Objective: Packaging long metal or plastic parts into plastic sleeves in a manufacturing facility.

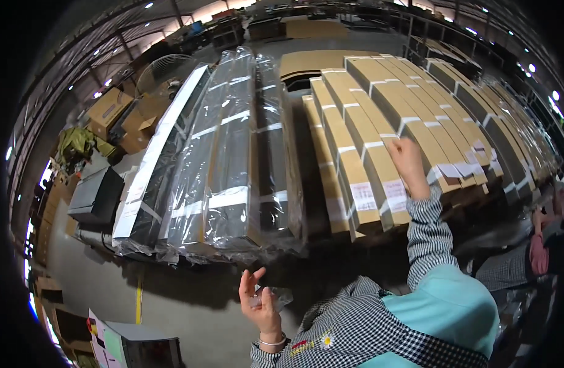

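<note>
My right hand is closed over the long cardboard boxes, at the white strap that crosses them. Whether its fingers grip the strap or anything else is hidden. White labels are stuck on the near ends of the boxes. Low in the middle, my left hand is raised with its fingers curled round a crumpled piece of clear plastic. Just beyond it lie long dark packages wrapped in clear film, bound with white straps.
A long white-topped package lies left of the film-wrapped ones. Cardboard cartons and a dark box stand farther left. Below is a box with coloured papers. At the right edge, another person's pink sleeve shows.
</note>
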Available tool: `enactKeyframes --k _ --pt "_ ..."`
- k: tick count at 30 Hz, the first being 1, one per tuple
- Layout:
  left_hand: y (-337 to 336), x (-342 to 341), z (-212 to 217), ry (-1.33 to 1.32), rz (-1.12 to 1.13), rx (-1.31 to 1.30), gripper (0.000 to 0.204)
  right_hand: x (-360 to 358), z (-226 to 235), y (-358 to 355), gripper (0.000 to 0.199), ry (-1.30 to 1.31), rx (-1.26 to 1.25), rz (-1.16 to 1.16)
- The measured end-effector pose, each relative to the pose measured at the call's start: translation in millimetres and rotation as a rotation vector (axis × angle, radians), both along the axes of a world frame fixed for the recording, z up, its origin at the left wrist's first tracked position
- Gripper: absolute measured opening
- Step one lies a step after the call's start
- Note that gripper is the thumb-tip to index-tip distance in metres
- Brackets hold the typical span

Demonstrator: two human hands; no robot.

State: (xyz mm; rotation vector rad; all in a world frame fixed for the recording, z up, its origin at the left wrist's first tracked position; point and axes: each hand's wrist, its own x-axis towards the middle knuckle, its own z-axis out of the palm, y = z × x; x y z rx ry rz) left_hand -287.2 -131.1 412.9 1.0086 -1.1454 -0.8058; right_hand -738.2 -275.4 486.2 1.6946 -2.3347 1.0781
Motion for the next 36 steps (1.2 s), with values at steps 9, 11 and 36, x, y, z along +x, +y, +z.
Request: enactKeyframes --k 9,11,36 --pt "65 -30 34 0.298 -0.584 0.128 0.065 68 -148 105 0.069 0.254 0.176 -0.287" --pt "78 -40 43 0.321 -0.659 0.105 0.071 57 -149 122 0.07 0.213 0.187 -0.26" --pt "96 -91 39 -0.002 -0.898 -0.02 0.033 177 -38 338 0.007 -1.076 -0.297 0.478"
